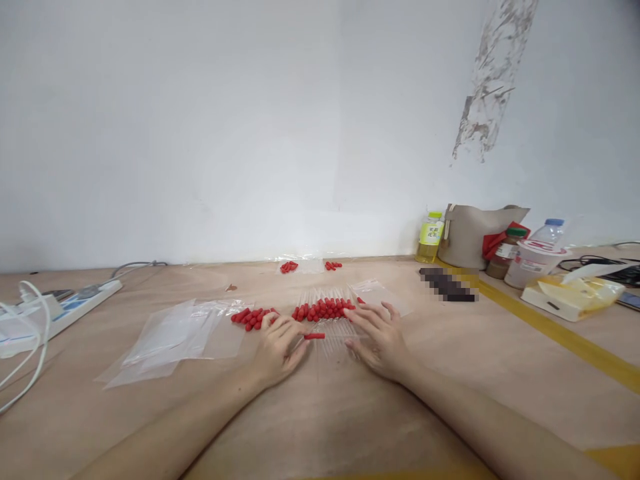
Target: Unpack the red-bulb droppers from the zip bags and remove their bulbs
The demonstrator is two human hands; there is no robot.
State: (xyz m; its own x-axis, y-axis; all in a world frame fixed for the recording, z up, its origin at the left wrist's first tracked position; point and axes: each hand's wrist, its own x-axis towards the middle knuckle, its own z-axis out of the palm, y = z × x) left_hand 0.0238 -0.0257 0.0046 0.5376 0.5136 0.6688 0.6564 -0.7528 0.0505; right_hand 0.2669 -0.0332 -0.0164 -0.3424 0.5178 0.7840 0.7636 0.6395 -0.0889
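Observation:
My left hand (280, 348) rests on the wooden table (320, 413) with its fingers curled, pinching a clear pipette with a red bulb (315, 336) that lies crosswise. My right hand (379, 335) lies flat with fingers spread, touching the clear stems of a row of red-bulbed pipettes (326, 309). A loose heap of red bulbs (251, 317) sits just beyond my left hand. Two smaller groups of red bulbs (289, 267) lie farther back near the wall.
Clear plastic bags (170, 337) lie at the left, another bag (375, 290) beyond my right hand. A power strip with white cables (60, 310) sits far left. Bottles (430, 238), a beige bag (475, 235), a cup and a tissue pack (575, 291) crowd the right. Yellow tape (565, 337) crosses the table.

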